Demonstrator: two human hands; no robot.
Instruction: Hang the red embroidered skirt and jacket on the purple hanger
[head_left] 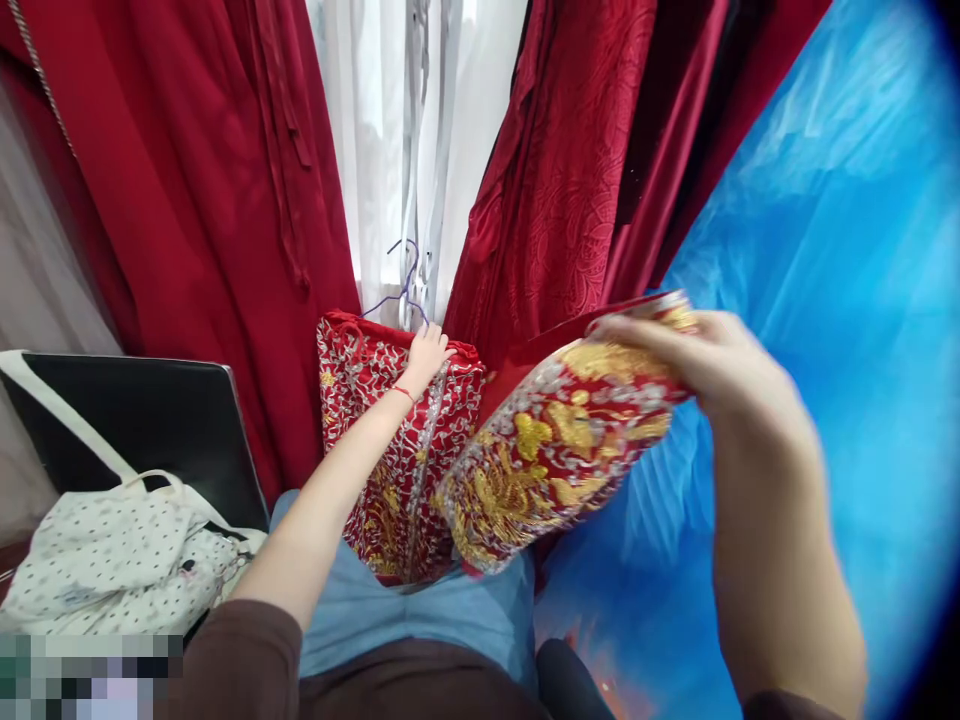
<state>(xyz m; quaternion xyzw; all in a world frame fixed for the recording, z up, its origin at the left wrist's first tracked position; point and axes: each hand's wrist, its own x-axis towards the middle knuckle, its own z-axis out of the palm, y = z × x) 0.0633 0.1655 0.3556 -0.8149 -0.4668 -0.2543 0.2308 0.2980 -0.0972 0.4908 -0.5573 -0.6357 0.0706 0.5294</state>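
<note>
A red garment point(360, 400) with silver and gold embroidery hangs in front of me from a thin purple wire hanger point(406, 290). At its top edge, beside the hanger's lower end, my left hand point(429, 352) is closed on the cloth. To the right, my right hand point(697, 350) grips the upper edge of a red embroidered panel point(555, 440) with heavy gold motifs. This panel is raised and tilted, its lower end overlapping the hanging garment's right side. Whether the two pieces are joined cannot be seen. The right fingers are partly behind the cloth.
Long red garments point(217, 200) hang on the left, more red patterned ones point(570, 170) on the right. White cloth point(480, 110) hangs between them. Blue tulle point(847, 250) fills the far right. A black chair back point(135, 420) and a dotted white bag point(112, 550) are at left.
</note>
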